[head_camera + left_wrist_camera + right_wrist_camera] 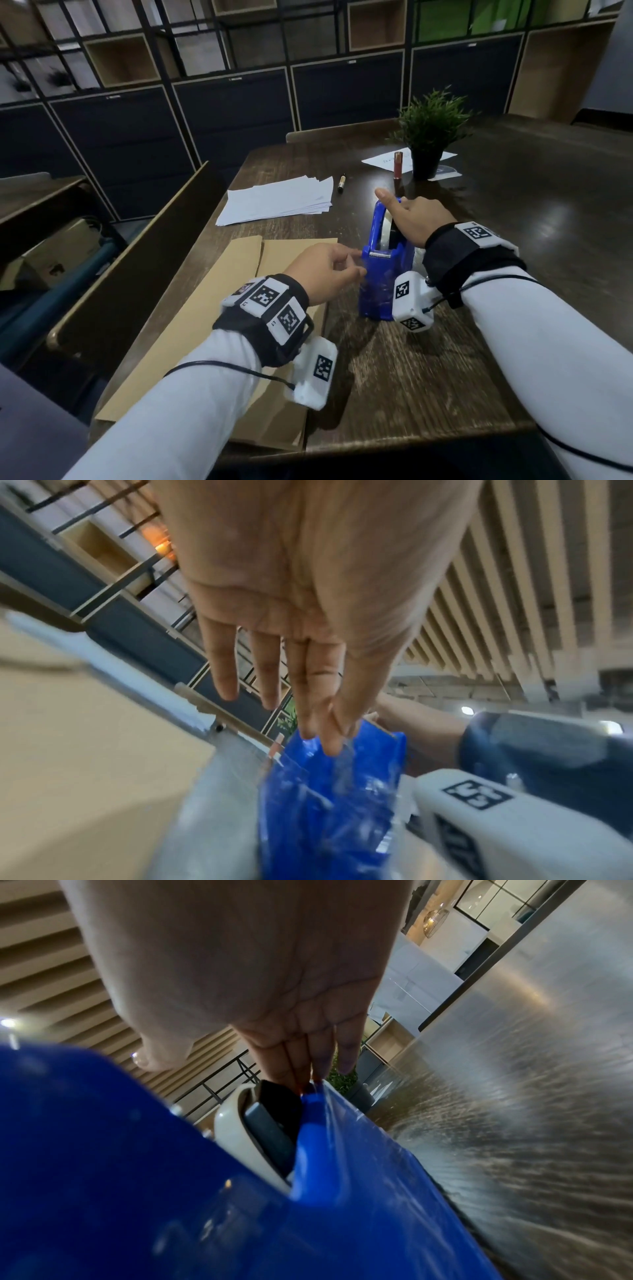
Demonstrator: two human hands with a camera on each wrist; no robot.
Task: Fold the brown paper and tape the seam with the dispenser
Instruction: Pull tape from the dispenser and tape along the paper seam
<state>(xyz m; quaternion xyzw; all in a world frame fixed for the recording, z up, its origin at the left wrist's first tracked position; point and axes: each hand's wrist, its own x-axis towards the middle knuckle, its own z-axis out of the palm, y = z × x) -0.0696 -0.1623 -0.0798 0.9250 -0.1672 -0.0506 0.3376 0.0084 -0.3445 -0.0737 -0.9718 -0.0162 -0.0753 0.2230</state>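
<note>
Two hands work at the blue dispenser (380, 270), which stands upright on the dark wooden surface (428, 377), just right of the brown paper (219, 329).

Right hand (416, 219): laid over the top of the dispenser, above the tape roll (386, 228). Fingers (298, 1056) run nearly straight along the top edge and touch it; thumb sticks out to the far side. Grip apart, pressing rather than wrapping.

Left hand (325, 270): at the near, cutter end of the dispenser. Left wrist view shows thumb and first fingers (329, 723) pinched together on a strip of clear tape (346, 772) that hangs in front of the blue body; the other two fingers are spread and free. Grip clamped on the tape.

Paper: flat on the surface, folded, one flap edge running lengthwise as a seam; its near end overhangs the surface edge slightly. Left forearm passes over it.

Elsewhere on the surface: a stack of white sheets (277, 202) beyond the paper, a marker (341, 184) just beside the stack, a small potted plant (428, 137) and a reddish tube (397, 165) farther back, well apart from the dispenser.
</note>
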